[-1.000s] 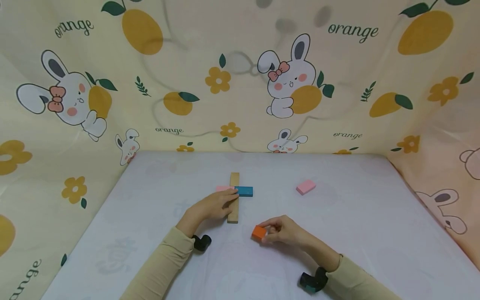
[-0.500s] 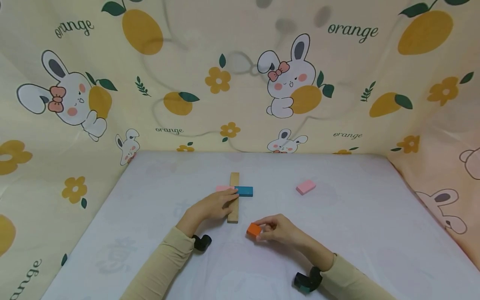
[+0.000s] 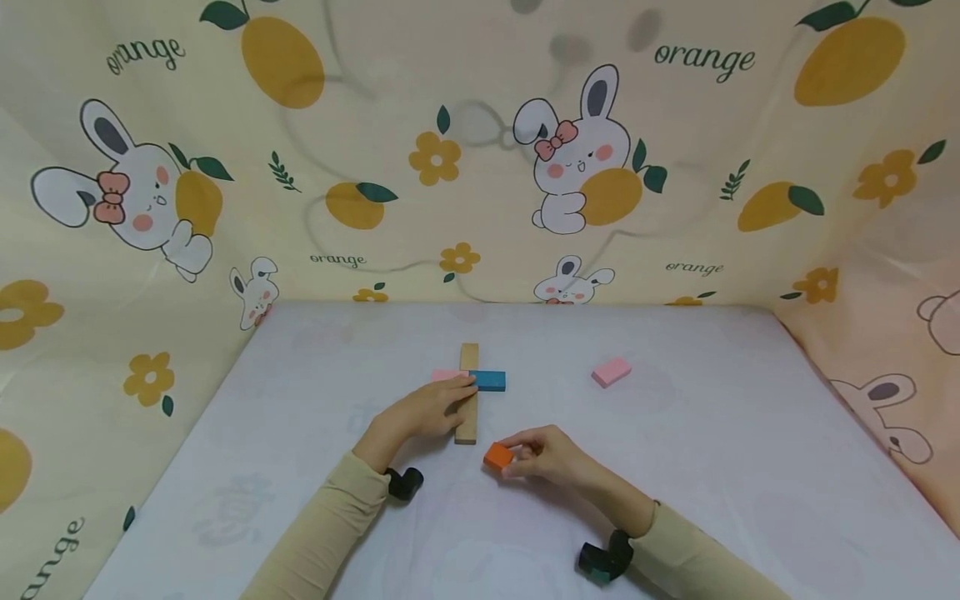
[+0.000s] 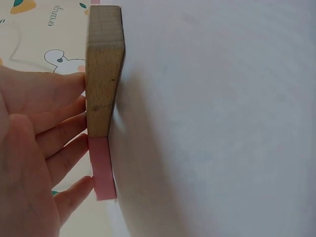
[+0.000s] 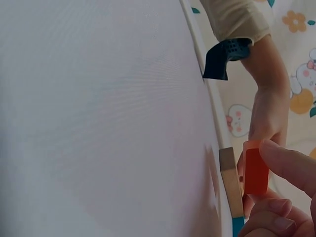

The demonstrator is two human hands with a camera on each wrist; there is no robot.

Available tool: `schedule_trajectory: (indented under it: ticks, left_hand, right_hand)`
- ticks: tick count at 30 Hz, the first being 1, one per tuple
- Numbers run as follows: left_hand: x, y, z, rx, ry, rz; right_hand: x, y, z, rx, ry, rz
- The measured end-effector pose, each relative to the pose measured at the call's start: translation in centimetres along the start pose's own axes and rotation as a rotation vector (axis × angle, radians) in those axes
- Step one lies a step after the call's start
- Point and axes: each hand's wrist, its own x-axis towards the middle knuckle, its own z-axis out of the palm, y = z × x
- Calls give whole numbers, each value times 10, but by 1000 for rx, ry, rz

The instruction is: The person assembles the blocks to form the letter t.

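Note:
A long natural-wood block (image 3: 467, 423) lies lengthwise away from me on the table. Crossing it are a blue block (image 3: 491, 381) to the right and a pink block (image 3: 447, 376) to the left. My left hand (image 3: 422, 412) rests over the near left part of this cross, covering some of the wood and pink. In the left wrist view its extended fingertips touch the wooden side and the pink block's edge. Thumb and fingers of my right hand (image 3: 557, 458) pinch an orange block (image 3: 497, 457), just right of the wooden block's near end.
Another pink block (image 3: 612, 372) lies apart at the back right. White cloth covers the table (image 3: 720, 467). A curtain (image 3: 480, 150) printed with rabbits and oranges rises behind and beside it. Each wrist carries a black camera mount (image 3: 604, 558).
My right hand has slid left and slightly away from me, bringing the orange block closer to the wooden block's near end. The left hand stays in place.

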Motion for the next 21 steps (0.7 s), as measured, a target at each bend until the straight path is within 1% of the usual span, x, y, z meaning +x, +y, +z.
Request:
schedule_trajectory:
  ticks: [11,21]
  left_hand:
    - [0,-2,1,3,12,13]
    - [1,-3,2,-13,12,10]
  right_hand:
    - [8,-6,7,-12,22,4]
    - [14,-8,14,36,39,43]
